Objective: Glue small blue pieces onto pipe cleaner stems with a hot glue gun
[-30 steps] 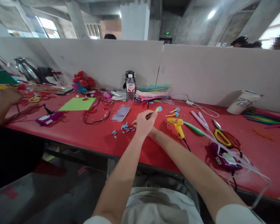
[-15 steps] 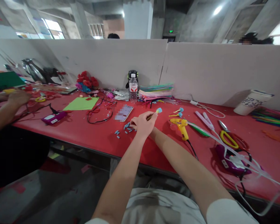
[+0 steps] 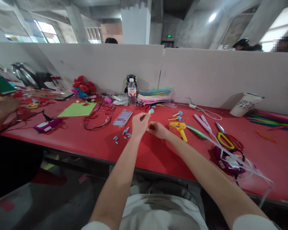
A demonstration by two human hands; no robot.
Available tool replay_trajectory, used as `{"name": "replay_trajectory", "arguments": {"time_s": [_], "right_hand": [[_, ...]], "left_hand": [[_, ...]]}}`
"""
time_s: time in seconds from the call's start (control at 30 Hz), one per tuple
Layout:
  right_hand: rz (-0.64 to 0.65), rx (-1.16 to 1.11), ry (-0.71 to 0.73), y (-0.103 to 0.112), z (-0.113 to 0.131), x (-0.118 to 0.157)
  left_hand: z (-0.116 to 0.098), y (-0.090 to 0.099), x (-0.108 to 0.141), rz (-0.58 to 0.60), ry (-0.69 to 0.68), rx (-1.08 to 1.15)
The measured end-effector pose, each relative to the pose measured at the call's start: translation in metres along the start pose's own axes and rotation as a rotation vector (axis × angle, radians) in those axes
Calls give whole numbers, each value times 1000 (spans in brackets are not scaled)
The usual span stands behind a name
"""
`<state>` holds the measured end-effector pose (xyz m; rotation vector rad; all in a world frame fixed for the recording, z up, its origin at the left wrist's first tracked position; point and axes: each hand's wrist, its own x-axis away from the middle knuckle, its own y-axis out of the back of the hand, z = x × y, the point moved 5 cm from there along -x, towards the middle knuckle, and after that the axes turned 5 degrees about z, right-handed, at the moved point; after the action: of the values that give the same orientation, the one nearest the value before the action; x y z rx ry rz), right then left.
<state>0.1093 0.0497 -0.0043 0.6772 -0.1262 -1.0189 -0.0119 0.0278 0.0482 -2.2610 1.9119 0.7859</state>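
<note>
Gripping a small blue-and-yellow piece [image 3: 151, 111] between the fingertips, left hand [image 3: 139, 124] is closed over the red table [image 3: 93, 145], blue end uppermost. Right hand [image 3: 158, 129]: just to the right of the left, fingers curled, tips towards it; contents and fingertip contact cannot be determined.

Near, left of the left hand: short blue bits [image 3: 126, 131], loosely scattered. Beyond these, a phone [image 3: 127, 117], lying flat. Beyond both hands: an upright clear bottle [image 3: 132, 95], a black flask [image 3: 131, 79] behind it, and a stack of coloured strips [image 3: 156, 96] just beside the bottle.

To the right of the right hand: two loose pieces with blue ends [image 3: 179, 115], then a yellow glue gun [image 3: 180, 127] on its side. Further right: open-handled scissors [image 3: 227, 140], a purple box [image 3: 227, 163] with pale strips across it, and a tilted white cup [image 3: 246, 104] near the partition [image 3: 206, 76].

Well left of both hands: a light-green sheet [image 3: 77, 109], a second purple box [image 3: 47, 125] and another person's hand [image 3: 7, 104] at the view's edge.
</note>
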Motion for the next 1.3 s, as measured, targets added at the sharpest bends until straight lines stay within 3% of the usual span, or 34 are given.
{"name": "replay_trajectory", "arguments": {"time_s": [0.1, 0.27, 0.47, 0.6, 0.93, 1.13, 1.3], "right_hand": [[29, 40, -9, 10, -10, 22], [81, 98, 29, 12, -10, 45], [-26, -56, 13, 13, -11, 54], [-84, -195, -76, 15, -19, 55], [-84, 136, -45, 20, -11, 56], [-85, 96, -23, 21, -10, 58], [-166, -13, 13, 24, -1, 60]], "left_hand": [[21, 3, -5, 3, 61, -38], [38, -11, 1, 133, 54, -54], [44, -20, 9, 227, 9, -96], [45, -22, 11, 250, 34, -121], [45, -25, 13, 276, 56, -148], [47, -28, 13, 294, 70, -138], [48, -29, 13, 297, 75, -123]]}}
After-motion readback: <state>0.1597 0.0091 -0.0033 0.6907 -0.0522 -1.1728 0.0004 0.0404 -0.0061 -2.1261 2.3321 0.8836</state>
